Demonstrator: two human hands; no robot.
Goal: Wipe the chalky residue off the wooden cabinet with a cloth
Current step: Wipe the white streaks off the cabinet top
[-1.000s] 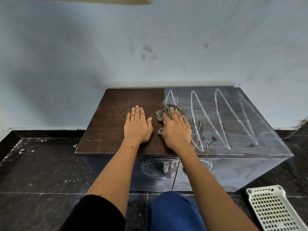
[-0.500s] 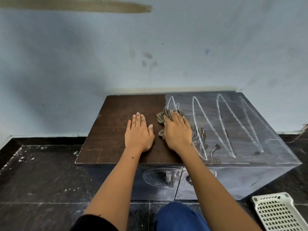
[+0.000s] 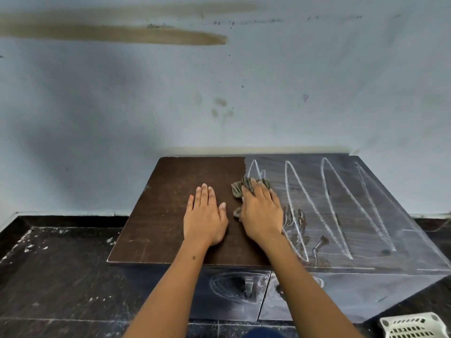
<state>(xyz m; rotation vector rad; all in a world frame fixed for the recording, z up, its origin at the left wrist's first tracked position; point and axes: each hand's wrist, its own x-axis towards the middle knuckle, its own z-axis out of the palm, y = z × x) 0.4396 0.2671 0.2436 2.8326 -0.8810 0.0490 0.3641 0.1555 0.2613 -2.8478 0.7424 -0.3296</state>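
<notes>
Now R hand (image 3: 262, 215) presses cloth (image 3: 241, 187) at chalk edge (image 3: 245, 172) — L hand (image 3: 205, 219) flat

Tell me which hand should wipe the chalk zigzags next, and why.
Right. The right hand already presses the cloth at the chalk's edge; the left hand lies flat on bare brown wood of the cabinet.

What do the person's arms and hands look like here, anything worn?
Both forearms are bare, with no sleeves in view. The left hand and right hand wear no gloves, rings or watch. A small dark mole marks the left forearm.
</notes>
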